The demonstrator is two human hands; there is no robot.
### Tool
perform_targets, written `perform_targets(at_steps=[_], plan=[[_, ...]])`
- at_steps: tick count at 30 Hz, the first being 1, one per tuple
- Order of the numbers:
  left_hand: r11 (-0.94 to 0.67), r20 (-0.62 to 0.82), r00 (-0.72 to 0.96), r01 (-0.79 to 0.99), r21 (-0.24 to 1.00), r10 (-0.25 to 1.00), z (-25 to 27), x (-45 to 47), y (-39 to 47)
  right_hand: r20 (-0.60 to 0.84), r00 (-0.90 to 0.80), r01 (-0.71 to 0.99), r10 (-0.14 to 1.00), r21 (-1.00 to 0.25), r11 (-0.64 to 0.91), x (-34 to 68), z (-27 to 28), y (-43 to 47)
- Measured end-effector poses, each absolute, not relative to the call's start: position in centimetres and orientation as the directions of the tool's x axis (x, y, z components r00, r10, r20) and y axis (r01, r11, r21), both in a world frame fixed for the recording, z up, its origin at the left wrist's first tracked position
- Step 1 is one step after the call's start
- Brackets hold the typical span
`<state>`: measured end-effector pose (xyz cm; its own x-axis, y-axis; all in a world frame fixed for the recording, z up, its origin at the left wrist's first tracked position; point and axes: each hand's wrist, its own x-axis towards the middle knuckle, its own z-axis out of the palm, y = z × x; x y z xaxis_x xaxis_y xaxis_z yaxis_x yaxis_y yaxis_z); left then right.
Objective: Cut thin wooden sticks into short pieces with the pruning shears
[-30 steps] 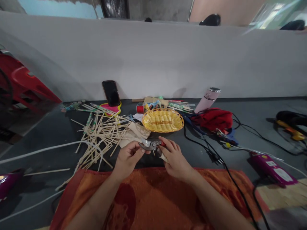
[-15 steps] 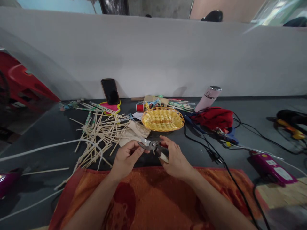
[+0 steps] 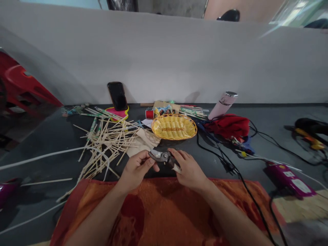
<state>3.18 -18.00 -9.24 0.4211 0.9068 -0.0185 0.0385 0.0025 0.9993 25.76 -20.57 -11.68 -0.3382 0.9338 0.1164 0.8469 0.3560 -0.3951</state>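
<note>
At centre frame, the right hand curls round dark-handled metal pruning shears; the left hand pinches beside their tips, contents unclear. Squeeze only with left fingertips clear of the blades.

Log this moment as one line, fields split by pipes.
right hand: holds pruning shears | left hand: at their blade end | beyond hands: yellow basket | left of basket: loose thin sticks
</note>
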Motion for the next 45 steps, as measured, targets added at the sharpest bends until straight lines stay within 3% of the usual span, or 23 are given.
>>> perform_targets(at_steps=[8,15,20,25,28,32,39,45], plan=[[0.238,-0.173,0.598,-0.031,0.971,0.783,-9.4,2.3,-17.6,0.085,-0.412,0.827,0.907,-0.384,0.411,26.0,-11.0,-20.3],[0.385,-0.268,0.614,-0.065,0.921,0.743,-9.3,2.0,-17.5,0.107,-0.412,0.806,0.905,-0.42,0.417,25.7,-11.2,-20.4],[0.226,-0.173,0.515,-0.042,0.973,0.84,-9.2,2.5,-17.4,0.113,-0.374,0.818,0.921,-0.427,0.385,25.6,-11.7,-20.6],[-0.033,-0.011,0.303,0.139,0.99,0.953,-9.5,3.4,-17.6,0.12,-0.311,0.834,0.943,-0.44,0.332,25.6,-12.0,-20.5],[-0.105,0.056,0.214,0.226,0.969,0.975,-9.5,3.5,-18.0,0.116,-0.311,0.842,0.943,-0.428,0.33,25.5,-12.0,-20.4],[-0.088,0.028,0.288,0.195,0.977,0.957,-9.5,3.1,-18.1,0.108,-0.337,0.846,0.935,-0.402,0.352,25.6,-11.9,-20.4],[0.098,-0.087,0.454,-0.001,0.995,0.887,-9.6,2.4,-17.7,0.112,-0.35,0.838,0.93,-0.407,0.364,25.6,-11.5,-20.4],[0.054,-0.067,0.413,0.042,0.998,0.908,-9.4,2.6,-17.6,0.145,-0.336,0.835,0.931,-0.411,0.365,25.7,-11.6,-20.6]])
